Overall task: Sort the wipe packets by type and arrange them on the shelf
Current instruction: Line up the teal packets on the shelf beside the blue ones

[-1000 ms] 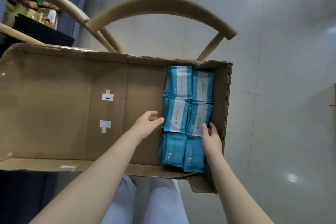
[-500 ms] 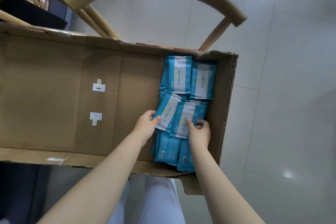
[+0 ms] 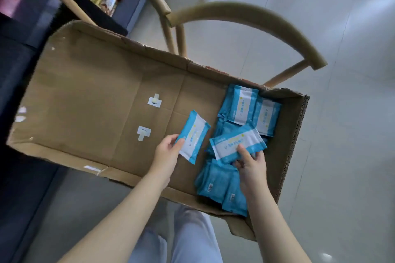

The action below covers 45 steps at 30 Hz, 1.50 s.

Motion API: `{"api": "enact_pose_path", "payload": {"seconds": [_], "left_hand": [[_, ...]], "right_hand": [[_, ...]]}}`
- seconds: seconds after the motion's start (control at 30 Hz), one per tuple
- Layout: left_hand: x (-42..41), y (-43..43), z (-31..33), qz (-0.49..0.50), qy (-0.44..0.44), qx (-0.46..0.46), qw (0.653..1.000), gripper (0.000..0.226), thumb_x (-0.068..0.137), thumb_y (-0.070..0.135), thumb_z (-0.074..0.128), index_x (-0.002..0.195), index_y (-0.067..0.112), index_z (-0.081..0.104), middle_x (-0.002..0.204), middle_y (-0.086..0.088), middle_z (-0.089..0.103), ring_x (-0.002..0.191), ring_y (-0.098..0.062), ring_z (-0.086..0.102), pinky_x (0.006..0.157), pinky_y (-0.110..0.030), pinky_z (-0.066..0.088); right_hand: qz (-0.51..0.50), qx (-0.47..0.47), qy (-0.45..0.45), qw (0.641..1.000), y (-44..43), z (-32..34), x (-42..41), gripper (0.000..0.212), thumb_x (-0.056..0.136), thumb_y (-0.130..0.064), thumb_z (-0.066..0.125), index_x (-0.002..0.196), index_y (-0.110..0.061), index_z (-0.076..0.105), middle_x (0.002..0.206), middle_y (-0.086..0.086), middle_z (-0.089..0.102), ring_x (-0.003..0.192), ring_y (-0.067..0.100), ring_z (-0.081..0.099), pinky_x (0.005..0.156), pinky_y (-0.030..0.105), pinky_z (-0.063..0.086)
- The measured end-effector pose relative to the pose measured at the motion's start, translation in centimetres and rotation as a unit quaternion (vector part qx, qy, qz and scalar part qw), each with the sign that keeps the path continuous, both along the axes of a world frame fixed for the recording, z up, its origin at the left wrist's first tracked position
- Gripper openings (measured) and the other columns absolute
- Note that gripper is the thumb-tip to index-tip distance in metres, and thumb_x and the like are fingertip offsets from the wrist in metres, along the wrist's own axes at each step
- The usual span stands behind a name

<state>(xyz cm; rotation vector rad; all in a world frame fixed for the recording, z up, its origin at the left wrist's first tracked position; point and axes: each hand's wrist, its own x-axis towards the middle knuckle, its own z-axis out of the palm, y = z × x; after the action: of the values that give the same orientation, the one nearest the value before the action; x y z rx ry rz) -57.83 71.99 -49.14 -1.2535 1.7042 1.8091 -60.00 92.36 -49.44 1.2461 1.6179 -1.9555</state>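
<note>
One blue packet (image 3: pixel 193 136) is gripped by the left hand (image 3: pixel 168 153), another packet (image 3: pixel 238 144) by the right hand (image 3: pixel 250 166), lifted from the box (image 3: pixel 85 92) for shelving.

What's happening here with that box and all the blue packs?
A person is picking blue wipe packets out of a cardboard box by a wooden chair. The left hand holds one packet, and the right hand grips a second packet over the pile. The other packets lie at the box's right end.
</note>
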Motion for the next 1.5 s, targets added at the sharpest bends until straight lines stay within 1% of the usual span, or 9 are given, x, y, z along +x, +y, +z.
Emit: {"api": "enact_pose_path", "payload": {"seconds": [0.13,0.27,0.33,0.4,0.5,0.8,1.1,1.27,1.5], "left_hand": [[4.8,-7.1,5.1,0.140,0.052,0.044,0.988,0.010,0.098,0.020,0.058,0.106,0.017,0.064,0.112,-0.009,0.070,0.091,-0.014,0.067,0.077,-0.031,0.054],[11.7,-14.7,12.7,0.271,0.125,0.071,0.952,0.011,0.100,0.020,0.054,0.106,0.014,0.061,0.104,-0.010,0.073,0.087,-0.023,0.070,0.075,-0.039,0.056],[15.7,-18.2,16.7,0.317,0.163,0.061,0.932,0.014,0.100,0.025,0.052,0.108,0.015,0.059,0.102,-0.008,0.075,0.088,-0.030,0.072,0.076,-0.044,0.058],[19.8,-21.2,20.4,0.346,0.186,0.039,0.919,0.016,0.101,0.029,0.051,0.106,0.016,0.060,0.095,-0.006,0.077,0.079,-0.030,0.073,0.070,-0.042,0.059],[25.8,-25.2,25.5,0.369,0.222,0.011,0.903,0.018,0.099,0.030,0.053,0.105,0.015,0.062,0.091,-0.007,0.077,0.071,-0.026,0.073,0.068,-0.042,0.058],[42.0,-35.2,37.6,0.440,0.335,-0.095,0.828,0.018,0.094,0.012,0.059,0.111,0.008,0.061,0.106,-0.010,0.074,0.090,-0.022,0.074,0.061,-0.033,0.061],[50.8,-44.5,42.8,0.524,0.394,-0.170,0.735,0.028,0.094,0.015,0.060,0.121,0.009,0.060,0.115,-0.008,0.072,0.107,-0.027,0.069,0.076,-0.040,0.061],[52.8,-51.2,44.1,0.563,0.386,-0.226,0.695,0.026,0.093,0.016,0.060,0.119,0.012,0.062,0.112,-0.007,0.073,0.096,-0.026,0.072,0.073,-0.040,0.060],[53.2,-59.9,43.9,0.599,0.333,-0.279,0.673,0.023,0.099,0.010,0.056,0.121,0.012,0.060,0.114,-0.004,0.072,0.103,-0.022,0.070,0.085,-0.044,0.057]], "right_hand": [[0.041,-0.040,0.022,0.998,-7.1,4.8,0.8,0.015,0.095,-0.017,0.064,0.107,-0.024,0.058,0.104,0.005,0.066,0.084,0.018,0.061,0.066,0.025,0.043],[0.124,-0.068,0.062,0.988,-16.1,11.3,3.9,0.004,0.097,-0.016,0.062,0.099,-0.014,0.060,0.088,0.002,0.066,0.069,0.010,0.068,0.064,0.021,0.053],[0.179,-0.079,0.080,0.977,-20.8,14.8,6.6,0.016,0.097,-0.024,0.063,0.087,-0.013,0.058,0.082,0.005,0.063,0.071,0.015,0.065,0.073,0.027,0.056],[0.185,-0.144,0.094,0.968,-24.9,17.7,9.9,0.010,0.098,-0.018,0.060,0.098,-0.009,0.061,0.088,0.005,0.069,0.075,0.013,0.069,0.071,0.024,0.057],[0.150,-0.284,0.110,0.941,-30.3,22.3,15.1,0.027,0.097,-0.003,0.054,0.121,-0.016,0.057,0.104,0.005,0.074,0.085,0.014,0.074,0.067,0.024,0.059],[0.320,-0.430,0.126,0.835,-44.5,35.5,25.3,0.038,0.083,-0.014,0.062,0.121,-0.015,0.057,0.113,0.010,0.074,0.091,0.022,0.075,0.067,0.027,0.061],[0.522,-0.372,0.204,0.740,-58.4,41.4,29.1,0.028,0.091,-0.015,0.063,0.118,-0.010,0.061,0.115,0.008,0.073,0.105,0.019,0.071,0.084,0.029,0.060],[0.609,-0.358,0.267,0.655,-67.4,43.6,30.8,0.024,0.095,-0.010,0.061,0.119,-0.010,0.060,0.115,0.003,0.074,0.107,0.017,0.070,0.083,0.030,0.060],[0.670,-0.349,0.270,0.597,-78.9,44.5,30.1,0.026,0.094,-0.005,0.064,0.119,-0.012,0.060,0.114,0.001,0.074,0.105,0.018,0.071,0.081,0.034,0.060]]}}
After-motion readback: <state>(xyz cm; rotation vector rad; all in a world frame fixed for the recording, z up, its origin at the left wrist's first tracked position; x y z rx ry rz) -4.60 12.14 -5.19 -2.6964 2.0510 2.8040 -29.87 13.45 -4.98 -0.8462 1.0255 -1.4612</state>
